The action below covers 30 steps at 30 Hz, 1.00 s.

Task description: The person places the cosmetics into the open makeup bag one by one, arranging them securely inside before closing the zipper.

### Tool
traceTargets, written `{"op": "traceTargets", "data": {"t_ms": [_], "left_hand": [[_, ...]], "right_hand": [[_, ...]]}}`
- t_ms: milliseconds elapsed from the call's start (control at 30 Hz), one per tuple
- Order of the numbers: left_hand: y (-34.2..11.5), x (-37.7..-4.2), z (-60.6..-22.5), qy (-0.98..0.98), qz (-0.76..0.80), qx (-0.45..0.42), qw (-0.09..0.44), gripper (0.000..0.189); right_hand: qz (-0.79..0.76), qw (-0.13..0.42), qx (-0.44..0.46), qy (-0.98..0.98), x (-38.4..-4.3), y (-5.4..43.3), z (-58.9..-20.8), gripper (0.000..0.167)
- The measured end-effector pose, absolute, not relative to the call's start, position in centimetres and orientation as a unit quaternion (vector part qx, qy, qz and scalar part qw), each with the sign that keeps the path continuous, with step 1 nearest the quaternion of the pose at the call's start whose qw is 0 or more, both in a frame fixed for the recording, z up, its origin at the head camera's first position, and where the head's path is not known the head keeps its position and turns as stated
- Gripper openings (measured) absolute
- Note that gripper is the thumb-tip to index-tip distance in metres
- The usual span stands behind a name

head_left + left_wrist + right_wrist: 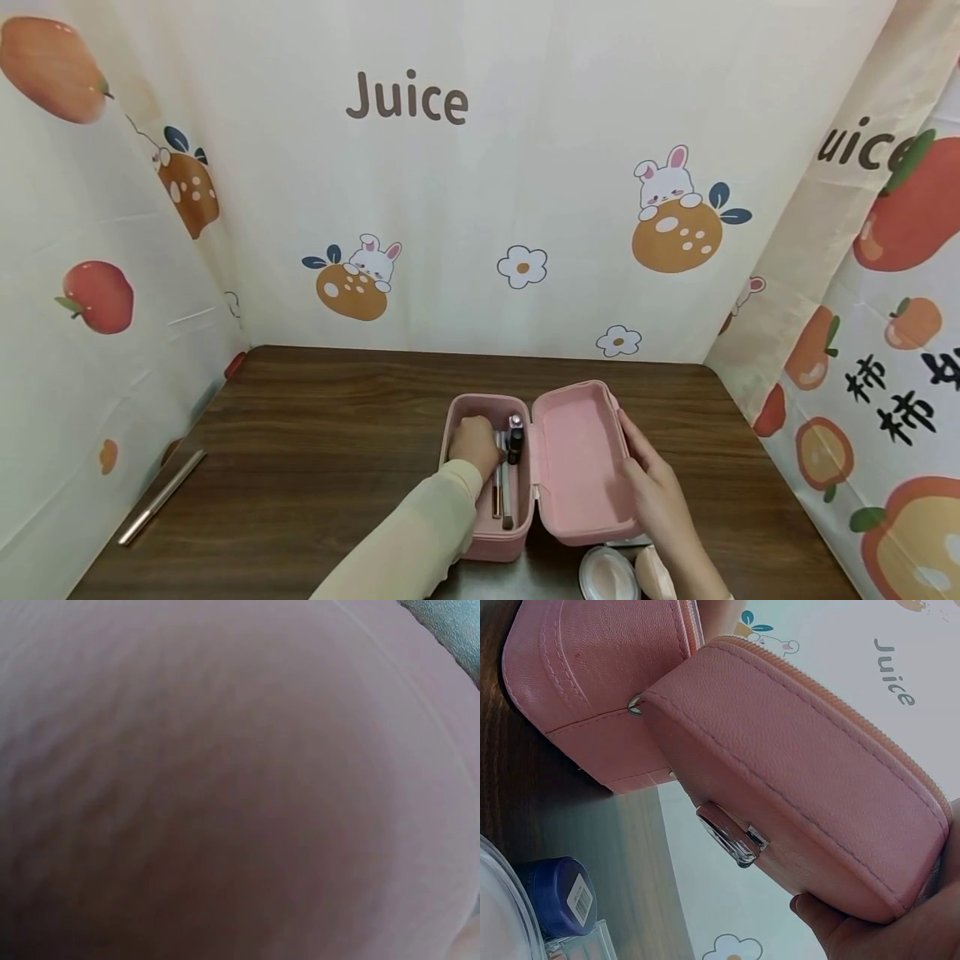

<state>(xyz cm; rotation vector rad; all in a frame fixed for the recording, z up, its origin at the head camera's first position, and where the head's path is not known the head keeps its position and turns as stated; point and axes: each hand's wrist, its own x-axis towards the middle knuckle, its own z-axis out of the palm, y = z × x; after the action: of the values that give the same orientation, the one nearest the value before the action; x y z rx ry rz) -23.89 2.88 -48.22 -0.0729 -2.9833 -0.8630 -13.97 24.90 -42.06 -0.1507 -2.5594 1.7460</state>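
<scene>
Wood-grain table (322, 433), pink cosmetic case (497, 547) at 6 o'clock. Left hand (474, 446) inside by makeup brushes (507, 504); can't tell its finger state. Right hand (656, 483) pinches lid (581, 467) edge, 3 o'clock. Likely sorting contents; next needs lid steady.

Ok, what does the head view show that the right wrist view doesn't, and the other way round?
Only the head view: the left hand inside the pink case, the brushes lying in it, and the metallic stick at the table's left.

Only the right wrist view: the blue container with a barcode label, and the shiny fitting on the lid's outside.

Both: the open lid, the right hand holding it, and the backdrop printed "Juice".
</scene>
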Motion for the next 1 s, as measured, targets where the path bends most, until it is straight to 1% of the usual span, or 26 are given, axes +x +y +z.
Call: {"op": "traceTargets", "data": {"t_ms": [200,300,367,500,567,600,633,667,767,867,933,1000], "left_hand": [[2.8,-23.8,-48.1,-0.960,-0.279,-0.027,0.012,0.022],[2.8,-23.8,-47.9,-0.964,-0.264,-0.039,0.017,0.021],[2.6,-23.7,-47.7,-0.965,-0.255,-0.053,0.029,0.019],[1.8,-23.3,-46.2,-0.959,-0.258,-0.095,0.062,0.018],[0.9,-23.2,-44.8,-0.950,-0.286,-0.108,0.067,0.015],[0.2,-23.0,-44.0,-0.943,-0.310,-0.106,0.061,0.013],[-0.7,-22.9,-43.4,-0.936,-0.332,-0.102,0.064,0.011],[-1.8,-22.9,-42.9,-0.928,-0.351,-0.097,0.076,0.009],[-6.4,-22.8,-42.5,-0.912,-0.379,-0.071,0.142,0.007],[-12.5,-22.5,-43.9,-0.917,-0.336,-0.032,0.212,0.010],[-16.8,-21.9,-45.2,-0.928,-0.296,-0.001,0.225,0.012],[-20.8,-21.2,-46.5,-0.942,-0.252,0.031,0.220,0.014]], "right_hand": [[0.559,0.028,-0.034,-0.828,-14.0,24.9,-42.0,0.056],[0.559,0.028,-0.035,-0.828,-13.9,24.9,-42.0,0.056],[0.561,0.025,-0.037,-0.827,-13.9,24.9,-42.0,0.056],[0.563,0.017,-0.040,-0.825,-13.9,25.0,-42.1,0.056],[0.563,0.018,-0.040,-0.825,-13.9,25.0,-42.1,0.056],[0.562,0.019,-0.040,-0.826,-14.0,25.1,-42.1,0.055],[0.561,0.021,-0.040,-0.827,-14.0,25.1,-42.1,0.055],[0.560,0.023,-0.039,-0.827,-14.0,25.1,-42.1,0.055],[0.561,0.026,-0.038,-0.827,-14.0,25.1,-42.0,0.055],[0.562,0.028,-0.036,-0.826,-14.1,25.1,-42.1,0.055],[0.559,0.031,-0.037,-0.828,-14.2,25.0,-42.2,0.055],[0.558,0.032,-0.039,-0.828,-14.2,25.1,-42.2,0.055]]}}
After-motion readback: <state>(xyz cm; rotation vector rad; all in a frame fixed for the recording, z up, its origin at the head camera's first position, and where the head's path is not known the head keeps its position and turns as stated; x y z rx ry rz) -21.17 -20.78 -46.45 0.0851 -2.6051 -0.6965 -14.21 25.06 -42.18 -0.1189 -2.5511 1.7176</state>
